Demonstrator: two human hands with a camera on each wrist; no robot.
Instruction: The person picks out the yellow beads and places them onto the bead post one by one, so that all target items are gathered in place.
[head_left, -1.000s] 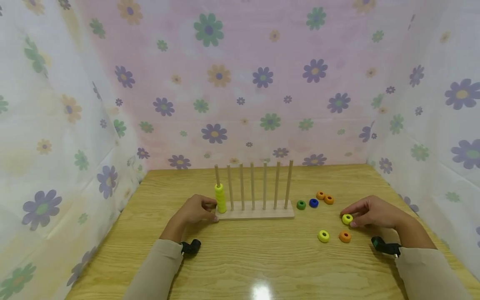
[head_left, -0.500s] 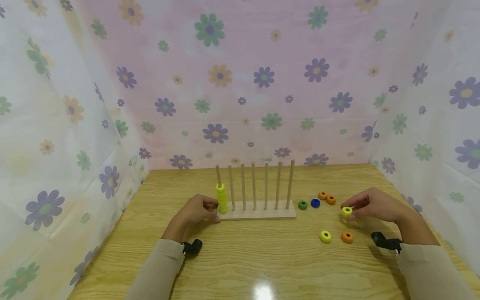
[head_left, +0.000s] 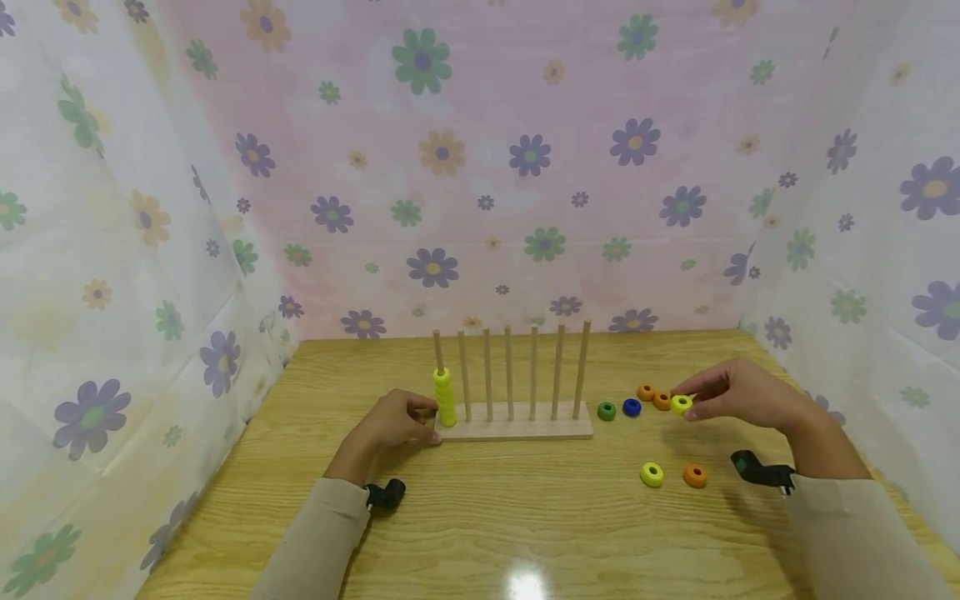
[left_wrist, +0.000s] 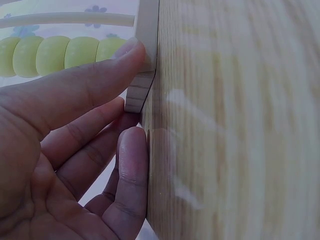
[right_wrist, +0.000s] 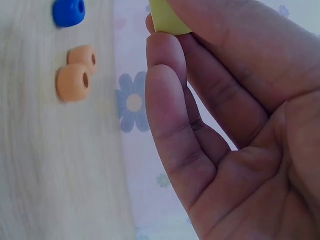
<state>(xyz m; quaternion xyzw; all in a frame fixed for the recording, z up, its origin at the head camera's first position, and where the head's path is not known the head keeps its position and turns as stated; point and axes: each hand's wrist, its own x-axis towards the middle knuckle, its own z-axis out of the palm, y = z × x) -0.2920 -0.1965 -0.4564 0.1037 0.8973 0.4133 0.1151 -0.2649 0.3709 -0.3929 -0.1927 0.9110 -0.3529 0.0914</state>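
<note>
A wooden peg rack [head_left: 517,430] with several upright pegs stands on the table, its leftmost peg carrying a stack of yellow beads [head_left: 445,398]. My left hand [head_left: 395,418] grips the left end of the rack's base, thumb on the front edge and fingers round behind, as the left wrist view shows with its thumb [left_wrist: 90,87]. Between the thumb and fingertips of my right hand [head_left: 750,396] a yellow bead [head_left: 681,406] is pinched, raised over the table near two orange beads [head_left: 662,400]. The right wrist view shows only the lower part of that yellow bead [right_wrist: 170,20].
To the right of the rack lie a green bead [head_left: 607,411] and a blue bead [head_left: 632,407]. Closer to me are another yellow bead [head_left: 652,475] and an orange bead [head_left: 695,476]. A flowered cloth [head_left: 495,167] encloses the table [head_left: 480,517] at the back and sides.
My right hand has lifted the pinched yellow bead off the table and carried it away from me and slightly left. The left hand stays at the rack's end.
</note>
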